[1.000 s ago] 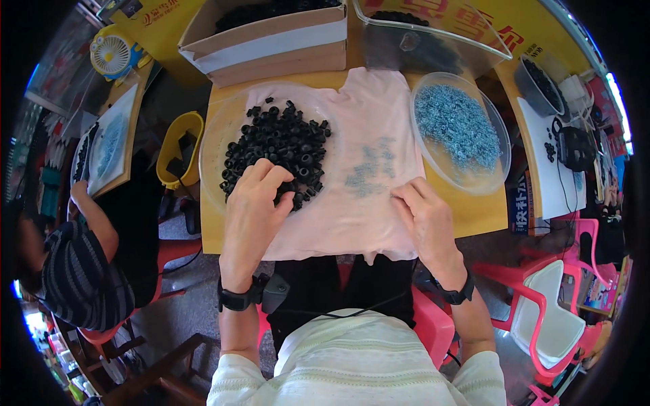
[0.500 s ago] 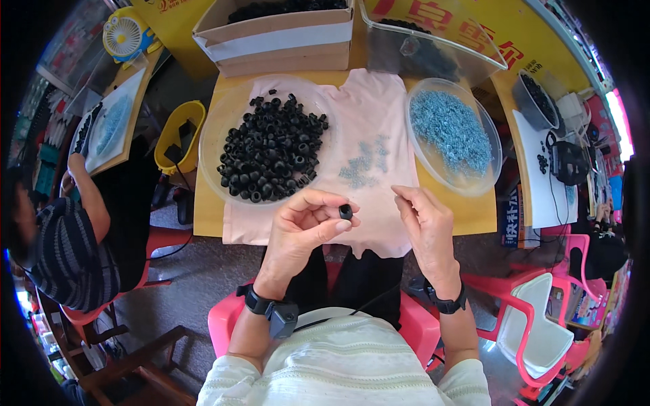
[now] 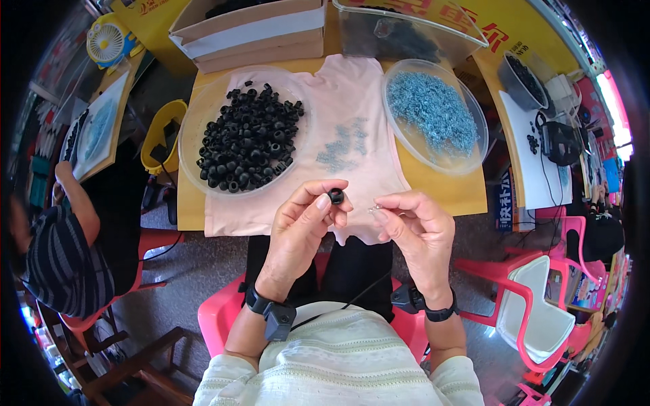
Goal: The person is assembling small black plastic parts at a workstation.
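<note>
Between the thumb and fingers of my left hand (image 3: 298, 223) is a small black ring-shaped part (image 3: 336, 196), its hole facing up. My right hand (image 3: 423, 227) pinches a tiny clear or silvery piece (image 3: 374, 209) just to the right of it, a small gap apart. Both hands are over the near edge of a pink cloth (image 3: 349, 78) shaped like a shirt. A round clear tray (image 3: 187, 152) of similar black parts (image 3: 250, 139) lies at left. An oval clear tray (image 3: 483, 139) at right holds small blue pieces (image 3: 433, 111). Several pale bluish pieces (image 3: 342, 147) lie loose on the cloth.
A cardboard box (image 3: 250, 44) and a clear bin (image 3: 406, 34) of dark items stand at the back of the yellow table (image 3: 474, 196). A yellow basket (image 3: 159, 162) is at left. Another person (image 3: 64, 254) sits at the far left. Pink chairs (image 3: 514, 298) are at right.
My right hand has turned over, moved closer to the left hand, and now shows a tiny piece in its pinch. The black part is tilted upward. The whole view has shifted slightly.
</note>
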`<state>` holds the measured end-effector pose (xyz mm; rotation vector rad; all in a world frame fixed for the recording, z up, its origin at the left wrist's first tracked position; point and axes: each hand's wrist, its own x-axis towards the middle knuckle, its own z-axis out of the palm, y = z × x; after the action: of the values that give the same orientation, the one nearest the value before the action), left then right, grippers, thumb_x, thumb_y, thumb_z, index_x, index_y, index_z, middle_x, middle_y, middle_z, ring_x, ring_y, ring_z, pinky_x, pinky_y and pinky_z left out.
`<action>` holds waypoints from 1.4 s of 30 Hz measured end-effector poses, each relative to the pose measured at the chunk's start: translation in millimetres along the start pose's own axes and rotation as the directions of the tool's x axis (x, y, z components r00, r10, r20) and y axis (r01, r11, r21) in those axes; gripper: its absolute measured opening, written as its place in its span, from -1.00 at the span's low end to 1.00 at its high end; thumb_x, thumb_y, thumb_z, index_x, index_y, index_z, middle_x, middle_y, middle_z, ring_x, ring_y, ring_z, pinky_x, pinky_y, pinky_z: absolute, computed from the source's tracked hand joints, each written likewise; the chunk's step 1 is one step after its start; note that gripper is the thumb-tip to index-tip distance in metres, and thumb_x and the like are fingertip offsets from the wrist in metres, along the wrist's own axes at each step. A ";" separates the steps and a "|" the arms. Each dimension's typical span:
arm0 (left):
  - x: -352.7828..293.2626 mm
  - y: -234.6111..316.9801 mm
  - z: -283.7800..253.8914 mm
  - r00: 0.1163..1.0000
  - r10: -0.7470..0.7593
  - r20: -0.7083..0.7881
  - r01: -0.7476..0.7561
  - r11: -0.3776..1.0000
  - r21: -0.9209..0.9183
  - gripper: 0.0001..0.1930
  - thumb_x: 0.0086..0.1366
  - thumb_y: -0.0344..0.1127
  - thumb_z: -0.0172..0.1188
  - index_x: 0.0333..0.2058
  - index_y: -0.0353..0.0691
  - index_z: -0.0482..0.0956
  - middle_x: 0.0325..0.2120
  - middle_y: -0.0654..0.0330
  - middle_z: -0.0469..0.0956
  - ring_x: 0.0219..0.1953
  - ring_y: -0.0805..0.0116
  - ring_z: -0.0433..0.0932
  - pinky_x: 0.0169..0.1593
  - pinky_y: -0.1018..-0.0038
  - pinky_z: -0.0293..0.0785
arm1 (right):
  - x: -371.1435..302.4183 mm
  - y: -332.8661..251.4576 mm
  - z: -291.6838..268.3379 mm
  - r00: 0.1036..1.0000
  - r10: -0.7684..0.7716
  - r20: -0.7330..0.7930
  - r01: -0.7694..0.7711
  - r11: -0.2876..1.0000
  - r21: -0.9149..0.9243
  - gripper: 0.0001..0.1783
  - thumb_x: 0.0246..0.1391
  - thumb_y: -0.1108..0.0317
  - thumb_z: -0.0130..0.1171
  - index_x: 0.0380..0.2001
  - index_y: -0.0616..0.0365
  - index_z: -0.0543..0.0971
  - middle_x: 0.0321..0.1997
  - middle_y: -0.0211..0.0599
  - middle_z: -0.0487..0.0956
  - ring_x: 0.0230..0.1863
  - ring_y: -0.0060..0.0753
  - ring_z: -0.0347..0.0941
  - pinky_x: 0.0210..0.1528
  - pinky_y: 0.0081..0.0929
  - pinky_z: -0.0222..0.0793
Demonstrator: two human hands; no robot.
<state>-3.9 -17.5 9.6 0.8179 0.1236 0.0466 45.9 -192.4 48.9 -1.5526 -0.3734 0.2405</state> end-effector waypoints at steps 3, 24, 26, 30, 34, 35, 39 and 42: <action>-0.2 -4.6 -1.7 0.997 -0.018 0.079 0.019 1.000 -0.010 -0.64 0.47 -0.25 -0.04 0.10 -0.37 0.43 -0.28 0.21 0.51 -0.31 0.54 0.44 -0.15 0.59 0.41 | -1.0 -0.2 6.6 1.000 0.015 -0.019 -0.012 0.993 0.117 -0.84 0.14 0.56 0.22 -0.18 0.31 0.59 -0.25 -0.31 0.60 -0.33 -0.65 0.54 -0.35 -0.72 0.47; -12.5 -13.5 0.5 0.999 -0.009 -0.031 0.013 0.992 0.124 -0.72 0.40 -0.42 0.08 0.04 -0.37 0.47 -0.29 0.21 0.58 -0.30 0.54 0.52 -0.17 0.57 0.48 | 3.5 15.6 17.6 0.936 -0.346 0.066 0.346 0.869 -0.355 -0.78 0.02 0.63 0.28 -0.21 0.28 0.62 -0.27 -0.22 0.59 -0.38 -0.53 0.57 -0.40 -0.62 0.51; -11.2 -14.2 -1.7 0.998 -0.036 -0.051 0.040 0.996 0.080 -0.73 0.40 -0.43 0.08 0.03 -0.37 0.48 -0.29 0.21 0.57 -0.30 0.53 0.52 -0.18 0.57 0.48 | 3.5 20.1 19.4 0.917 -0.392 0.080 0.386 0.817 -0.429 -0.74 -0.02 0.61 0.30 -0.19 0.26 0.63 -0.27 -0.22 0.60 -0.37 -0.47 0.57 -0.39 -0.59 0.51; -6.6 -13.1 -8.0 0.997 -0.050 -0.060 0.049 0.999 -0.012 -0.73 0.40 -0.39 0.09 0.02 -0.36 0.48 -0.32 0.23 0.57 -0.33 0.53 0.52 -0.20 0.56 0.48 | 9.5 25.4 23.0 0.833 -0.523 0.181 0.526 0.647 -0.552 -0.65 -0.08 0.61 0.30 -0.13 0.24 0.63 -0.22 -0.21 0.60 -0.33 -0.34 0.57 -0.34 -0.52 0.54; -2.2 -9.2 -11.4 0.993 -0.071 -0.100 0.066 0.997 -0.046 -0.73 0.39 -0.35 0.10 -0.01 -0.36 0.48 -0.36 0.25 0.55 -0.39 0.54 0.50 -0.23 0.58 0.46 | 12.6 26.8 23.7 0.807 -0.519 0.281 0.572 0.572 -0.588 -0.61 -0.11 0.62 0.27 -0.11 0.24 0.63 -0.19 -0.19 0.61 -0.30 -0.33 0.56 -0.31 -0.51 0.54; -1.4 -8.5 -12.5 0.991 -0.075 -0.106 0.070 0.996 -0.051 -0.73 0.39 -0.34 0.10 -0.01 -0.36 0.48 -0.36 0.24 0.55 -0.39 0.54 0.50 -0.23 0.58 0.46 | 13.7 26.1 24.0 0.812 -0.504 0.294 0.570 0.574 -0.588 -0.61 -0.10 0.63 0.26 -0.11 0.24 0.63 -0.19 -0.19 0.61 -0.29 -0.34 0.56 -0.30 -0.51 0.54; 2.5 -6.7 -20.5 0.993 -0.111 -0.042 0.104 0.984 -0.144 -0.73 0.41 -0.34 0.08 0.01 -0.35 0.47 -0.32 0.18 0.55 -0.38 0.54 0.48 -0.22 0.56 0.47 | 24.9 11.5 15.2 0.930 -0.329 0.162 0.367 0.810 -0.458 -0.65 -0.04 0.65 0.21 -0.12 0.23 0.63 -0.22 -0.19 0.61 -0.36 -0.40 0.56 -0.34 -0.55 0.51; 7.4 -6.7 -25.1 0.991 -0.132 -0.035 0.123 0.973 -0.195 -0.74 0.39 -0.33 0.10 -0.03 -0.34 0.48 -0.34 0.19 0.54 -0.42 0.56 0.45 -0.24 0.58 0.44 | 43.1 -1.7 20.2 0.946 -0.305 0.112 0.320 0.816 -0.482 -0.72 0.03 0.67 0.17 -0.17 0.21 0.63 -0.25 -0.20 0.61 -0.46 -0.46 0.53 -0.44 -0.57 0.44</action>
<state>0.2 -3.2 -13.0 0.6142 0.2137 -0.0427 77.8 -157.4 53.7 -1.9601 -0.7527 -0.1050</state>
